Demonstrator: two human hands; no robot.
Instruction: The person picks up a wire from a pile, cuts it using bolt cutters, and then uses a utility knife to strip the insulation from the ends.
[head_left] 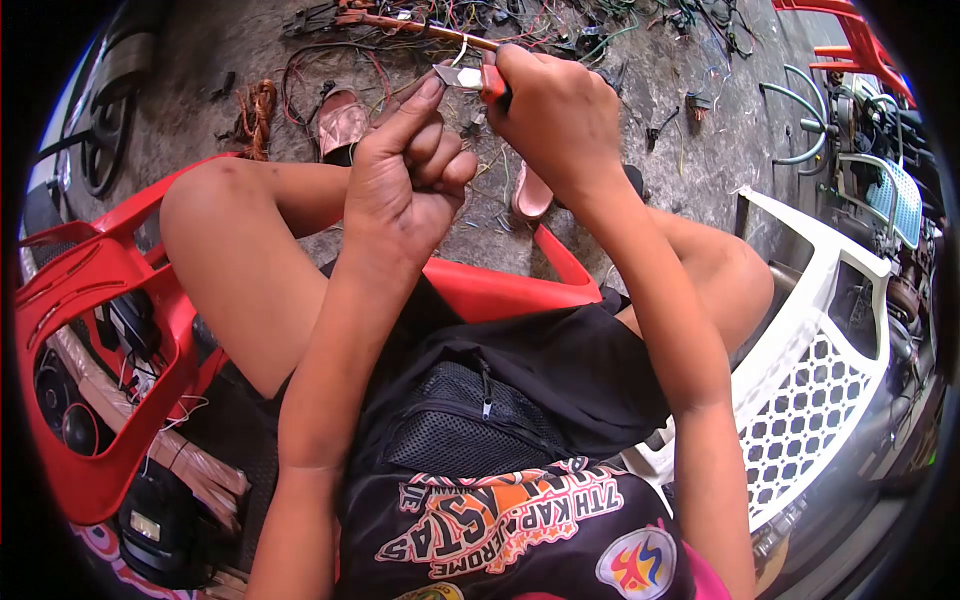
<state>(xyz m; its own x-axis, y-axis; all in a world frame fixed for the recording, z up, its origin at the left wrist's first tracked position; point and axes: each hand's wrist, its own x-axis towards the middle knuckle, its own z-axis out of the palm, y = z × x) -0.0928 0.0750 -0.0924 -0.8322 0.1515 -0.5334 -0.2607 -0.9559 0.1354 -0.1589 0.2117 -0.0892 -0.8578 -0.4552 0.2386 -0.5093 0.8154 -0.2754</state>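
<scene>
My right hand is closed around a small knife with a red handle. Its short pale blade points left, its tip by my left thumb. My left hand is closed, with thumb and forefinger pinched at the blade tip and the other fingers curled in. Whatever lies in that pinch is too small to make out. Just above the blade, a white strip shows beside a long orange-brown rod, which runs behind my right hand.
Tangled wires and scraps litter the grey floor. A brown cord bundle lies by a pink slipper. A red plastic chair stands left, a white one right. Metal parts crowd the right edge.
</scene>
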